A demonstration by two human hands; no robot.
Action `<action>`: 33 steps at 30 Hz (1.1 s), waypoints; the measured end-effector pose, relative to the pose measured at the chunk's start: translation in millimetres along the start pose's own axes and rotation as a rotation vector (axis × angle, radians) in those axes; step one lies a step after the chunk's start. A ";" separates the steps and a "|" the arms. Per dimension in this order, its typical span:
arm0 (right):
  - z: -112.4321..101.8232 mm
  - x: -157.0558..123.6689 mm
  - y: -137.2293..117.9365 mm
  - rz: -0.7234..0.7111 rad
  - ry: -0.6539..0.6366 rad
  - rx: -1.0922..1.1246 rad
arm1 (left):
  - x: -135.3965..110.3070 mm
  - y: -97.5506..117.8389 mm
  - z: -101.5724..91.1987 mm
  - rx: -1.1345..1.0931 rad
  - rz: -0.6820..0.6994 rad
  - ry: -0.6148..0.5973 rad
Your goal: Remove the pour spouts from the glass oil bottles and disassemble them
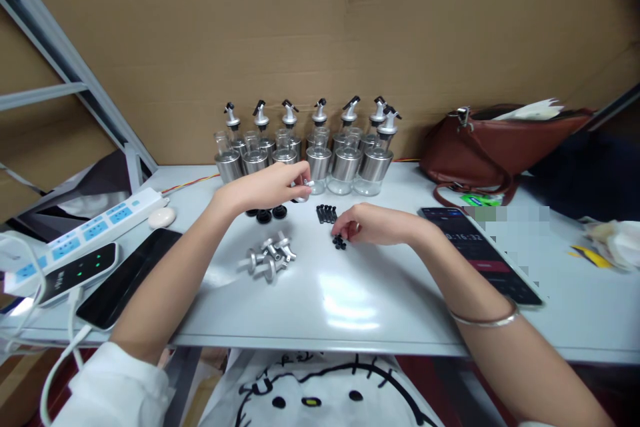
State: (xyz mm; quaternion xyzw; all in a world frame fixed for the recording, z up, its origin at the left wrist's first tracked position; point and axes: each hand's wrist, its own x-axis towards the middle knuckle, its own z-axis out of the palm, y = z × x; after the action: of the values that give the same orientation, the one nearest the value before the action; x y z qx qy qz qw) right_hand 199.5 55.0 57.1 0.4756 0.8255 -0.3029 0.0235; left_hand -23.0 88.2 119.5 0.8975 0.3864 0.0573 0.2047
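Observation:
My left hand (280, 185) is closed in front of the bottles, pinching a silver pour spout (310, 183) whose tip shows past the fingers. My fingers hide most of that piece. On the right, my right hand (367, 221) has its fingertips together at a small heap of black parts (341, 244), pinching at one of them. Just behind that heap lies a row of black flip levers (327, 213). Loose silver pour spouts (273, 257) are piled below my left hand. Black stopper collars (264, 215) lie partly hidden by my left wrist.
Glass bottles with steel sleeves (347, 163) stand in rows at the back; several carry pourer tops (320, 110). A power strip (95, 230) and a black phone (127, 277) lie left. A tablet (483, 253) and a brown bag (480, 147) are right.

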 end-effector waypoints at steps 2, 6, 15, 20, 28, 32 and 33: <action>0.4 -1.0 -0.3 -0.006 0.003 -0.007 | 0.3 -0.6 0.4 -0.005 0.001 0.000; 2.0 -2.3 -3.6 -0.044 0.009 -0.015 | 1.0 -1.5 0.7 -0.004 0.004 0.002; 1.9 -2.0 -4.1 -0.036 -0.016 -0.015 | 0.5 -1.3 1.2 0.006 -0.014 -0.008; 1.2 -3.5 -5.9 -0.094 0.078 0.009 | 0.3 0.2 2.1 0.010 -0.027 -0.021; 4.1 2.8 -18.9 -0.175 0.545 0.159 | 0.3 7.5 5.1 -0.106 -0.033 -0.015; 11.3 9.1 -26.2 -0.206 0.594 0.156 | 0.4 13.4 7.6 -0.239 -0.024 -0.010; 12.9 10.5 -27.2 -0.217 0.619 0.160 | 0.7 13.8 8.3 -0.261 -0.015 -0.007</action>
State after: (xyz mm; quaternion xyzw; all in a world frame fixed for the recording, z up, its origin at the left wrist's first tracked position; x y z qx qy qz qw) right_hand 168.8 46.5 56.1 0.4547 0.8131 -0.2086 -0.2978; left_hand -11.1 77.4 117.7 0.8605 0.3817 0.1024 0.3215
